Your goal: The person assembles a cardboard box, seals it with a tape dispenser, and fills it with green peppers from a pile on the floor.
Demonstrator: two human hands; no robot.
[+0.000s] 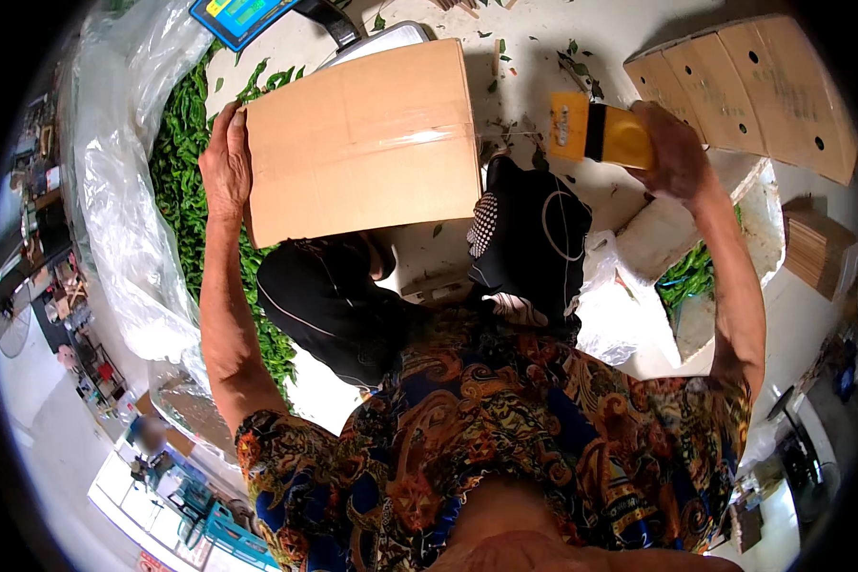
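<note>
A cardboard box (361, 143) rests on or against the platform of a digital scale (382, 41), with a strip of clear tape along its upward face. My left hand (227, 161) lies against the box's left edge, thumb on the near face. To the right of the box, my right hand (676, 154) grips a yellow and black tape dispenser (600, 134). A thin strand seems to run from the dispenser to the box's right edge. Green peppers (179, 171) are heaped at the left, beside clear plastic sheeting (121, 214).
Upright cardboard boxes with round holes (758, 86) stand at the upper right. Near my right arm are an open foam box (768, 243) holding green peppers, a white plastic bag (622, 314) and stacked flat cardboard (819, 247). Leaves litter the floor. The scale's display (243, 14) is at top left.
</note>
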